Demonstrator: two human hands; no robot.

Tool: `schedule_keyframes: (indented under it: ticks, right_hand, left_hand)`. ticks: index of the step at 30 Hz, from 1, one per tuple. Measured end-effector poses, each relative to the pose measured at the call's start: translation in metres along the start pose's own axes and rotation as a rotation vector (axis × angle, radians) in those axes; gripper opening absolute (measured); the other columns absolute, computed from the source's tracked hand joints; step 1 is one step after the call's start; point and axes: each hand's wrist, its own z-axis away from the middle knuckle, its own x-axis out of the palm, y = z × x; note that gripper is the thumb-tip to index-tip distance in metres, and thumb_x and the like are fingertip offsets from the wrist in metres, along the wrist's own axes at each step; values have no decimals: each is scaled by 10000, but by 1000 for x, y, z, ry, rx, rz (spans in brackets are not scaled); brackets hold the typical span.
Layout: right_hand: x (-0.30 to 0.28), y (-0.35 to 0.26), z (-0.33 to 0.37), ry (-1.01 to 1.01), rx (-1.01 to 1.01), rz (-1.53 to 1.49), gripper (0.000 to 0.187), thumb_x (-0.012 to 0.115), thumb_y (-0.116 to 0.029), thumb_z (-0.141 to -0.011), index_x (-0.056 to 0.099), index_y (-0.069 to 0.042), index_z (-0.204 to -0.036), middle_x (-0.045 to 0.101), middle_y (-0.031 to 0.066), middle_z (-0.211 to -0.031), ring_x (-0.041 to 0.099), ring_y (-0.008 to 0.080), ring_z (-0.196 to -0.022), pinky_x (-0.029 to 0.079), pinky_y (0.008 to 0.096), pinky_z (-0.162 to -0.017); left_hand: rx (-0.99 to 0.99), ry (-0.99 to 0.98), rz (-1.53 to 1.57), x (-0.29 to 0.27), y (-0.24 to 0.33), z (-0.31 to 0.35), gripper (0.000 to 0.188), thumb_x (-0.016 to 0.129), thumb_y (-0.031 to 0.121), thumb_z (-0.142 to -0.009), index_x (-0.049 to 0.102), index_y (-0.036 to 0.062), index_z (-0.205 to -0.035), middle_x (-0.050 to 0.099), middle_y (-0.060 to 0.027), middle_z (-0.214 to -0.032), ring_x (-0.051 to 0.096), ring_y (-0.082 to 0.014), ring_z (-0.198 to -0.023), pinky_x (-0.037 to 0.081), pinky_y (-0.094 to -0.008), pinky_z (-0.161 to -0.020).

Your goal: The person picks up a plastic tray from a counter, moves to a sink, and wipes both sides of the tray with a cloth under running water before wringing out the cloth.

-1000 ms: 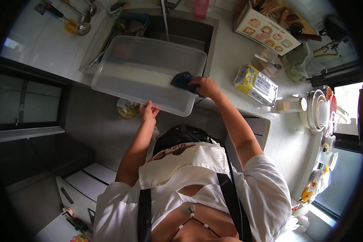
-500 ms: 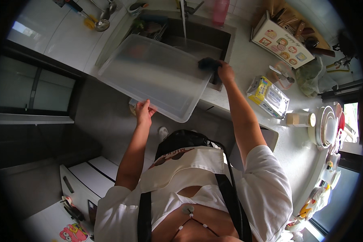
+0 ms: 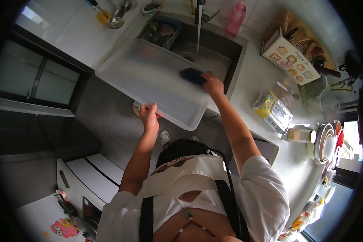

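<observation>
A large translucent plastic lid (image 3: 149, 82), rectangular with a raised rim, is tilted over the near-left side of the sink (image 3: 237, 56). My left hand (image 3: 150, 116) grips its near edge, with the thumb on top and the other fingers mostly hidden. My right hand (image 3: 213, 85) holds a dark cloth (image 3: 192, 76) against the lid's upper face, close to its right end. Beyond the lid, water runs from the faucet (image 3: 200, 12) into the sink.
A dark rack with food (image 3: 161, 30) sits at the sink's left. On the counter to the right are a pink pump bottle (image 3: 235, 20), a utensil holder (image 3: 290, 56), a wipes pack (image 3: 272, 112) and a jar (image 3: 301, 135). A white cabinet (image 3: 88, 177) stands lower left.
My right hand has moved the cloth leftward from the lid's right edge onto its face. My left hand keeps its grip on the near edge. The view has shifted slightly.
</observation>
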Motion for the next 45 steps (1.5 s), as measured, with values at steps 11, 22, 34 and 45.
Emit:
schedule_keyframes:
  ticks: [11,22,34,45]
  right_hand:
    - [20,114,-6,144,382,-740,338,541,-173,-757,565,-70,-1078,609,133,-926,576,217,-834,428,289,-740]
    - [-58,61,18,261,-21,-597,299,550,-107,-748,566,-82,-1045,595,162,-962,569,301,-897,438,329,-768]
    - [-80,73,60,364,108,14,272,561,-164,-747,567,-94,-1010,556,108,-1062,530,312,-942,435,362,-785]
    - [-30,6,66,-222,489,-1316,621,498,-439,-829,373,54,-1185,541,147,-1053,590,252,-808,498,346,-670]
  left_hand:
    - [384,-138,63,51,38,0,119,498,-22,-743,416,63,-762,433,27,-723,364,-36,-592,357,-191,-541]
    - [650,-86,-241,75,59,0,189,528,8,-745,361,50,-669,369,32,-630,308,-55,-582,314,-209,-521]
    - [563,-190,28,78,47,-14,175,525,15,-772,376,57,-689,388,36,-677,323,-49,-619,318,-211,-564]
    - [471,-221,125,113,31,-18,197,554,64,-792,367,76,-732,390,35,-696,326,-43,-619,312,-206,-553]
